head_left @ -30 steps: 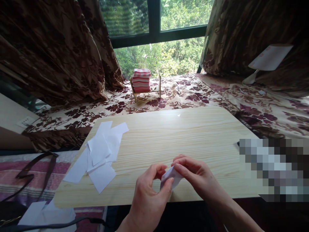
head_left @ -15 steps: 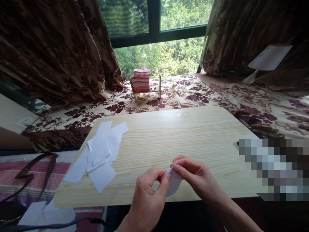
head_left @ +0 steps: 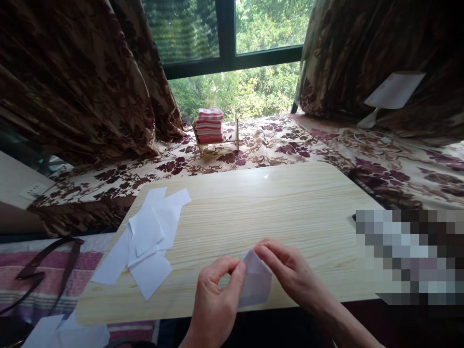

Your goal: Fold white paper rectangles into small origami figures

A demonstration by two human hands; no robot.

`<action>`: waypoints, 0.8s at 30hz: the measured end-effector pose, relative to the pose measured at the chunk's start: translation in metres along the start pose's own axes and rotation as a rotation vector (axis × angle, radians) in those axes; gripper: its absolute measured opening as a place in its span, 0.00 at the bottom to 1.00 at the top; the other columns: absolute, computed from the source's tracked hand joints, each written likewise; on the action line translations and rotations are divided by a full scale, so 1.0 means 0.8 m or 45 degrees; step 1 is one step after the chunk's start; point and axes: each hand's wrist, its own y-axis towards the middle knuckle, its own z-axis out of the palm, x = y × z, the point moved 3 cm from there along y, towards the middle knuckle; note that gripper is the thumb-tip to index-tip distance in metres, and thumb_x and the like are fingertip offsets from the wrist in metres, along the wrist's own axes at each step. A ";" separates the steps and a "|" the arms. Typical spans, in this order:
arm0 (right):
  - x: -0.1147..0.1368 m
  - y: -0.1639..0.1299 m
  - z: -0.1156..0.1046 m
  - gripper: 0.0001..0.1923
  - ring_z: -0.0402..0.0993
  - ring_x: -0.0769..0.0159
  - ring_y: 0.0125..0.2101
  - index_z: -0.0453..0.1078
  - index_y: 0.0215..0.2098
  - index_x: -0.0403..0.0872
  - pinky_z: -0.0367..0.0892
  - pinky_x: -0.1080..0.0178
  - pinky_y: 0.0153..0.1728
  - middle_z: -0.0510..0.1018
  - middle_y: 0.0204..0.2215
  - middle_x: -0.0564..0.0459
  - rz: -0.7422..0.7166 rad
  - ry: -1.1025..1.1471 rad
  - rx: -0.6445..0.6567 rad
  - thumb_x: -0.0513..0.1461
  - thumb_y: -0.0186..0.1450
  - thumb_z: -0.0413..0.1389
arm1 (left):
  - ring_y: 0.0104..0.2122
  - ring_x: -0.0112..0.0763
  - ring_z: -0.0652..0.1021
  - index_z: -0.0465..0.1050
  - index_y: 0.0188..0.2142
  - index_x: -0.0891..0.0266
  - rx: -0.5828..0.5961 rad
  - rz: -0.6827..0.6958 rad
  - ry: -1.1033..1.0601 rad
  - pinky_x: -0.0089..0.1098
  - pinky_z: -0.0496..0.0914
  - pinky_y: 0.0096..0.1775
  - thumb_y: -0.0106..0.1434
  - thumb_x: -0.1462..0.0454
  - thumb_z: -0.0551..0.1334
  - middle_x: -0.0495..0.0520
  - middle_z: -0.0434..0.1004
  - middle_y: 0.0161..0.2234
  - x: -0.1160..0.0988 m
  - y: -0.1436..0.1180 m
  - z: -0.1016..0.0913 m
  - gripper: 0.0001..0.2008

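Observation:
A small piece of white paper (head_left: 255, 282) is held up over the near edge of the wooden table (head_left: 290, 208), its top coming to a point with a crease below. My left hand (head_left: 219, 295) pinches its left edge between thumb and forefinger. At the upper right edge, my right hand (head_left: 290, 268) has its fingers closed on the paper near the tip. Several white paper sheets (head_left: 147, 232) lie overlapping on the table's left side, apart from both hands.
More white papers (head_left: 81, 333) lie on the striped bedding (head_left: 90, 246) at lower left, near a dark strap (head_left: 68, 266). Behind the table, a small rack (head_left: 237, 133) holds folded pink-striped cloths (head_left: 210, 125). A white lamp (head_left: 393, 92) stands back right. A pixelated patch hides the right table end.
The paper has turned so more of its face shows, its peak now visible between my hands. Both hands have shifted slightly left, and the whole view has tilted a little.

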 end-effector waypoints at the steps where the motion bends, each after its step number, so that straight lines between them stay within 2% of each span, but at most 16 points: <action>1: 0.001 -0.002 0.000 0.18 0.66 0.68 0.29 0.71 0.28 0.46 0.60 0.66 0.30 0.71 0.26 0.55 0.009 -0.018 0.026 0.48 0.68 0.50 | 0.27 0.30 0.73 0.78 0.28 0.62 -0.021 -0.022 -0.022 0.25 0.65 0.30 0.63 0.59 0.59 0.49 0.73 0.24 0.002 0.000 -0.001 0.12; 4: 0.005 -0.007 0.000 0.17 0.64 0.68 0.27 0.70 0.27 0.46 0.59 0.66 0.28 0.70 0.24 0.55 0.005 -0.052 0.051 0.47 0.68 0.51 | 0.28 0.31 0.73 0.79 0.30 0.63 -0.013 -0.091 -0.083 0.25 0.66 0.30 0.62 0.57 0.60 0.50 0.73 0.24 0.006 0.001 -0.003 0.13; 7: 0.011 -0.008 -0.002 0.17 0.64 0.68 0.28 0.67 0.24 0.46 0.58 0.65 0.28 0.69 0.24 0.55 -0.054 -0.108 0.036 0.46 0.68 0.51 | 0.29 0.31 0.74 0.78 0.31 0.63 0.072 -0.153 -0.101 0.25 0.66 0.30 0.62 0.56 0.60 0.50 0.75 0.26 0.004 0.007 -0.001 0.13; 13: 0.016 -0.008 -0.003 0.18 0.63 0.67 0.27 0.63 0.21 0.46 0.58 0.64 0.29 0.67 0.23 0.55 -0.083 -0.156 0.116 0.45 0.68 0.50 | 0.24 0.27 0.71 0.72 0.25 0.63 0.098 -0.120 -0.150 0.24 0.65 0.27 0.61 0.57 0.61 0.48 0.72 0.22 -0.001 0.024 0.005 0.13; 16: 0.017 -0.009 -0.004 0.20 0.63 0.68 0.27 0.62 0.21 0.46 0.57 0.65 0.28 0.66 0.22 0.55 -0.070 -0.159 0.133 0.45 0.69 0.48 | 0.23 0.25 0.69 0.70 0.25 0.63 0.037 -0.100 -0.156 0.23 0.63 0.25 0.61 0.57 0.61 0.48 0.71 0.22 -0.001 0.025 0.005 0.13; 20: 0.021 -0.011 -0.006 0.22 0.62 0.68 0.26 0.60 0.19 0.46 0.57 0.64 0.28 0.65 0.21 0.56 -0.124 -0.185 0.056 0.45 0.69 0.49 | 0.21 0.23 0.66 0.71 0.24 0.64 -0.071 -0.098 -0.247 0.22 0.60 0.22 0.59 0.56 0.63 0.47 0.68 0.20 0.002 0.022 0.006 0.14; 24: 0.018 -0.014 -0.015 0.22 0.65 0.67 0.27 0.63 0.19 0.46 0.59 0.64 0.30 0.67 0.22 0.54 -0.154 -0.211 0.061 0.46 0.69 0.48 | 0.19 0.23 0.65 0.73 0.23 0.65 -0.161 -0.158 -0.331 0.22 0.59 0.20 0.56 0.54 0.66 0.46 0.68 0.18 0.014 0.023 -0.001 0.16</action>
